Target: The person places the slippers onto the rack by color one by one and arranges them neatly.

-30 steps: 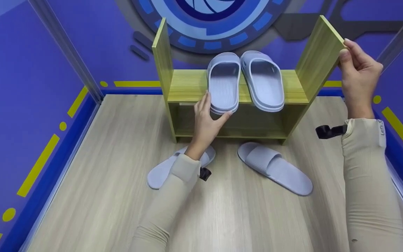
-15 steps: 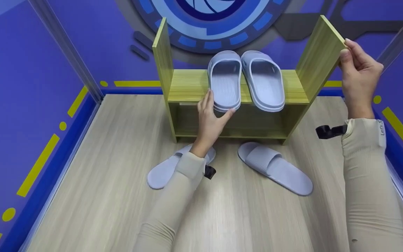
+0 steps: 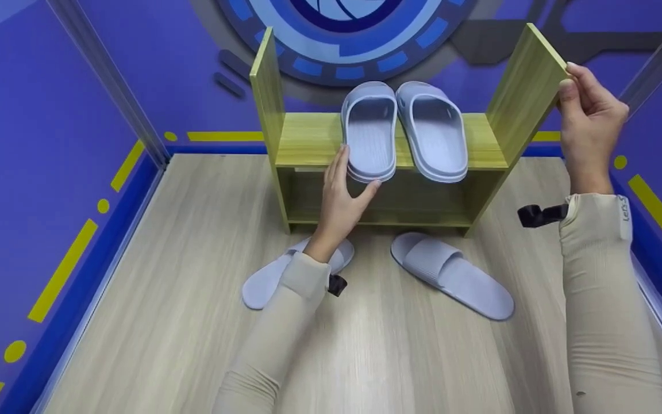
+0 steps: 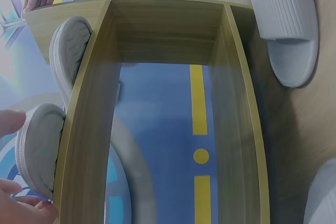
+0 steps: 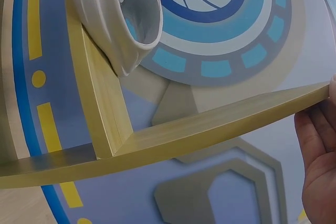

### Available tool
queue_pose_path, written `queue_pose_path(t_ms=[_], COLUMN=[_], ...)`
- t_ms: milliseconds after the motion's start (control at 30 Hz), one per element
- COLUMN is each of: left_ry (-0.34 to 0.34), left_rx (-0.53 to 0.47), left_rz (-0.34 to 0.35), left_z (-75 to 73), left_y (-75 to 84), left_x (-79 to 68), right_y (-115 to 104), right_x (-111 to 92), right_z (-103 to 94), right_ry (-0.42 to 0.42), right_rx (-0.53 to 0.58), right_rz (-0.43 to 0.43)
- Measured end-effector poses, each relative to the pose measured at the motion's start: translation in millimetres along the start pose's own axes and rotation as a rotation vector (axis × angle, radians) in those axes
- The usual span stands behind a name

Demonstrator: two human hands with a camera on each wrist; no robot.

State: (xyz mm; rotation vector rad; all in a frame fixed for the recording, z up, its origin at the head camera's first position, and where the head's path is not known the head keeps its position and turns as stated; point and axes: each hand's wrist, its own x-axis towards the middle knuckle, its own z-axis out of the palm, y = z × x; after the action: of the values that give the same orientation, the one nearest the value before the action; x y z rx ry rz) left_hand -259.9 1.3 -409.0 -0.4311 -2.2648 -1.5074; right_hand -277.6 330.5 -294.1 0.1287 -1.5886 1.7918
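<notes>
A grey clog (image 3: 372, 138) stands on the upper shelf of a small wooden shoe rack (image 3: 308, 140), its heel jutting over the front edge. A matching clog (image 3: 439, 138) sits close to its right. My left hand (image 3: 339, 207) is at the left clog's heel, fingers fairly straight along its left side and the thumb spread by the heel; in the left wrist view, the fingertips (image 4: 43, 211) touch or nearly touch the clog. My right hand (image 3: 592, 123) pinches the upper front corner of the rack's right side panel (image 3: 529, 92) between thumb and fingers.
Two grey slide sandals lie on the wood-look floor (image 3: 193, 259) before the rack: a left slide (image 3: 263, 287), partly hidden under my left forearm, and a right slide (image 3: 474, 287), angled outward. Blue patterned walls (image 3: 38, 144) enclose the sides and back.
The left clog first shifted slightly right with my left hand at it. Since then the hand has drawn back a little to the left, while the clog stays. My right hand keeps its hold.
</notes>
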Motion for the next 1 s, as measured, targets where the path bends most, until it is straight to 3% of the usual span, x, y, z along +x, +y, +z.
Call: queue_pose_path(t_ms=[300, 533, 733, 1000], left_ry=[-0.032, -0.071, -0.182, -0.365], left_rx=[0.052, 0.098, 0.122, 0.177], left_rz=[0.068, 0.109, 0.130, 0.089], left_z=[-14.4, -30.4, -45.0, -69.3], left_y=[-12.6, -28.2, -49.0, -79.3], left_x=[-10.7, -24.7, -37.8, -58.6], right_y=[-1, -4, -5, -4], right_x=[-1, -3, -5, -5], right_z=[0.6, 6.2, 5.4, 4.5], right_ry=[-0.009, -0.026, -0.023, -0.032], right_rx=[0.038, -0.012, -0.036, 0.025], right_rz=[-0.026, -0.066, -0.067, -0.056])
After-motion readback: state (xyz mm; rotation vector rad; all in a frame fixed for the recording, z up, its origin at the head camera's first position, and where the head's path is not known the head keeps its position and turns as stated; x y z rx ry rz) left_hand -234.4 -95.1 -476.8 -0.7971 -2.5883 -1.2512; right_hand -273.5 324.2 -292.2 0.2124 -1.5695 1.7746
